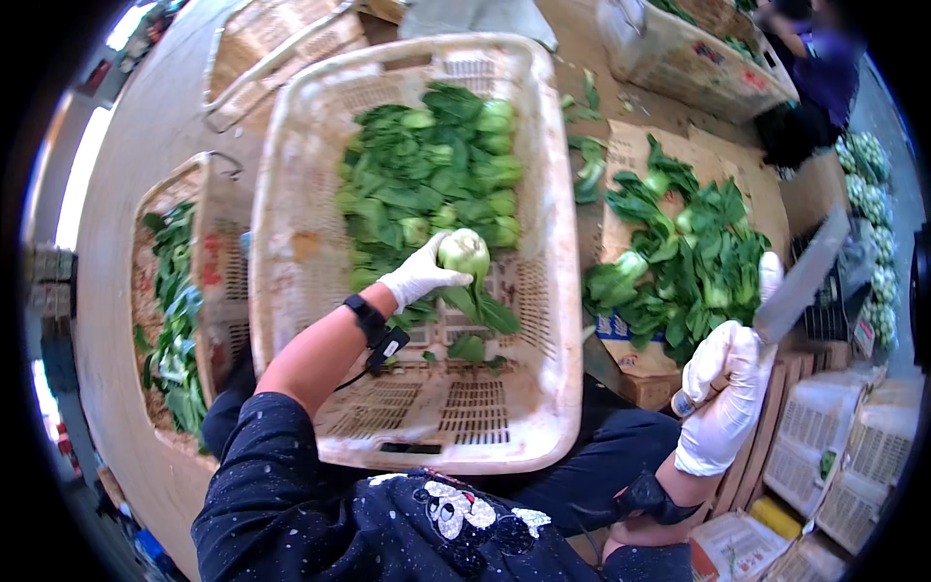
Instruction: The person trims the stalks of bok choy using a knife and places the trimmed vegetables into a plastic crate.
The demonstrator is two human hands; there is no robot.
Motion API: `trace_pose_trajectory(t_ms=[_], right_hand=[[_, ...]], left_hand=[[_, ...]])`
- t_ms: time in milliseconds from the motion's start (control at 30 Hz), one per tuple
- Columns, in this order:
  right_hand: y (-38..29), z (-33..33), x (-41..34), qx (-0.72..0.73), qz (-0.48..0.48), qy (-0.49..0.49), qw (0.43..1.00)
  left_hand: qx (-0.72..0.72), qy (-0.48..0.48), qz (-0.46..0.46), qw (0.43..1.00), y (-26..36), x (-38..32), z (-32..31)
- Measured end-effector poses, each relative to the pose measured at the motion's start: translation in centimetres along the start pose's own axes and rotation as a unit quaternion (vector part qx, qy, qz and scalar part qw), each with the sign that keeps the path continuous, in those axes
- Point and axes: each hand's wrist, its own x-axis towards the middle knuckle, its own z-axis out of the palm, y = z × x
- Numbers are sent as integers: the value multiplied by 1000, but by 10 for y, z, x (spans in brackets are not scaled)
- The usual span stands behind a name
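Note:
My left hand [422,276], in a white glove, grips a head of bok choy [464,252] by its pale base, its leaves hanging down. It is over a large white plastic crate [564,291] in front of me, where more bok choy [436,174] lies packed in the far part. My right hand [724,393], gloved too, is at the right and holds a wide-bladed knife [804,273], blade pointing up and away. Beyond that hand, a loose pile of bok choy [684,247] lies on flattened brown paper or cardboard [618,156].
At the left stands a crate with leafy trimmings [178,305]. Another crate [291,51] is at the back left, and one with greens [684,62] at the back right. A person [822,65] is beside it. Stacked crates [822,436] stand at the lower right, near wooden slats [756,436].

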Motion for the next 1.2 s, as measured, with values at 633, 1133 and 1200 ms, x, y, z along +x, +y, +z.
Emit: trace_pose_trajectory(t_ms=[633, 1133, 1200], right_hand=[[35, 254, -189, -149, -143, -392, 896], [-11, 526, -258, -151, -550, -547, 613], [1, 512, -282, -119, -555, -563, 601]], left_hand=[[-102, 271, 366, 885, 53, -348, -18], [-61, 637, 321, 698, 27, -531, -82], [-47, 645, 340, 682, 21, -548, -86]])
